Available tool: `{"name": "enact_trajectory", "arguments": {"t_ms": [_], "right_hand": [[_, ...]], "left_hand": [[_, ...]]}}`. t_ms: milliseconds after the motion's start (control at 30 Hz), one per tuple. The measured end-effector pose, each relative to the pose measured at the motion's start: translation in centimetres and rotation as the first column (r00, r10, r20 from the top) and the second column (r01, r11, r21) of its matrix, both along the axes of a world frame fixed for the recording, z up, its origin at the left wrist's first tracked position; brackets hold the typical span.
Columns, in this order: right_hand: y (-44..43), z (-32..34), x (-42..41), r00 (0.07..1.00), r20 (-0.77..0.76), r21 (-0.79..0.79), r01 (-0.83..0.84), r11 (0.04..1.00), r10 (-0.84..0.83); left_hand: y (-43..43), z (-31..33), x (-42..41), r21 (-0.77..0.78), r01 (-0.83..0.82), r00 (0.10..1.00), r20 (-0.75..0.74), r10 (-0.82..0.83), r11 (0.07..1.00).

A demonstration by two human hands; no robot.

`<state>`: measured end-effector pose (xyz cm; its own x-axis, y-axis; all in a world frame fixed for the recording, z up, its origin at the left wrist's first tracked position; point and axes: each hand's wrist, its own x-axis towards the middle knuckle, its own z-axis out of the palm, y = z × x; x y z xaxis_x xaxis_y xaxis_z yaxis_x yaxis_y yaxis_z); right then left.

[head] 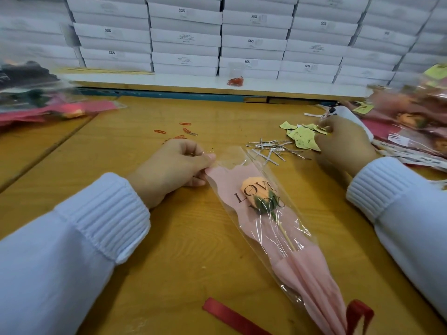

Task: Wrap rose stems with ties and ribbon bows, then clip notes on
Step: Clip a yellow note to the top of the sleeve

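Beyond the white sleeve (60, 250) nearest me, the left hand (174, 170) pinches the top edge of the wrapped rose (261, 201), steadying it flat on the bench (169, 238), while the right hand (343, 141) curls its fingers onto the yellow notes (304, 139), selecting one for clipping, I judge.

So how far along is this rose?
Nearly done, it seems. The wrapped rose already has red ribbon at its stem end. The left hand pinches the wrap's top corner while the right hand reaches into the yellow notes. Still left: clipping a note on; paper clips lie nearby.
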<state>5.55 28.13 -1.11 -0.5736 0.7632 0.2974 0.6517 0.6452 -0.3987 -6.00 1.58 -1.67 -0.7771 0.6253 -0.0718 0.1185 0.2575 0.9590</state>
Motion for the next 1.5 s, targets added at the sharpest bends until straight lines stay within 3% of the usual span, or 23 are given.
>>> {"name": "enact_trajectory", "arguments": {"t_ms": [100, 200, 400, 567, 700, 800, 867, 1000, 1067, 1200, 1367, 1500], "right_hand": [[1.0, -0.6, -0.1, 0.951, 0.304, -0.019, -0.04, 0.999, 0.044], [0.9, -1.1, -0.3, 0.913, 0.393, -0.067, -0.091, 0.994, 0.11], [0.9, -0.8, -0.2, 0.973, 0.211, 0.081, -0.111, 0.99, 0.092], [0.9, -0.9, -0.2, 0.994, 0.091, 0.099, -0.065, 0.993, 0.056], [0.8, -0.4, 0.1, 0.981, -0.193, 0.048, 0.008, 0.999, 0.001], [-0.3, 0.6, 0.1, 0.901, -0.415, -0.143, -0.203, 0.969, 0.128], [-2.2, 1.3, 0.2, 0.809, -0.515, -0.263, -0.465, 0.845, 0.285], [-5.9, 2.0, 0.1, 0.647, -0.513, -0.306, -0.752, 0.584, 0.564], [-7.7, 2.3, 0.2, 0.577, -0.499, -0.283, -0.813, 0.508, 0.646], [-9.9, 2.2, 0.2, 0.54, -0.388, -0.114, -0.832, 0.542, 0.747], [-11.2, 1.8, 0.1, 0.56, -0.455, -0.153, -0.815, 0.559, 0.692], [-12.1, 1.3, -0.3, 0.602, -0.39, -0.13, -0.785, 0.606, 0.697]], "left_hand": [[0.0, 0.0, 0.1, 0.003, 0.006, 1.0, -0.01, -0.006, 1.0], [0.0, 0.0, 0.1, 0.008, 0.007, 1.0, -0.012, -0.007, 1.0], [0.0, -0.1, -0.1, -0.012, 0.011, 1.0, -0.026, -0.012, 1.0], [0.1, -0.2, -0.2, -0.013, 0.009, 1.0, -0.023, -0.009, 1.0], [0.2, -0.2, -0.3, -0.016, 0.005, 1.0, -0.018, -0.006, 1.0], [0.1, -0.2, -0.3, -0.007, 0.006, 1.0, -0.024, -0.006, 1.0], [0.1, -0.2, -0.3, 0.006, 0.007, 1.0, -0.025, -0.007, 1.0], [0.0, -0.2, -0.2, 0.032, 0.008, 1.0, -0.024, -0.008, 0.999], [0.0, -0.3, -0.2, 0.044, 0.003, 0.999, -0.036, -0.002, 0.999], [0.2, -0.4, 0.2, 0.083, -0.025, 0.995, -0.095, 0.033, 0.996], [0.3, -0.4, 0.3, 0.119, -0.078, 0.992, -0.092, 0.089, 0.99], [0.4, -0.3, 0.2, 0.183, -0.085, 0.992, -0.078, 0.101, 0.979]]}}
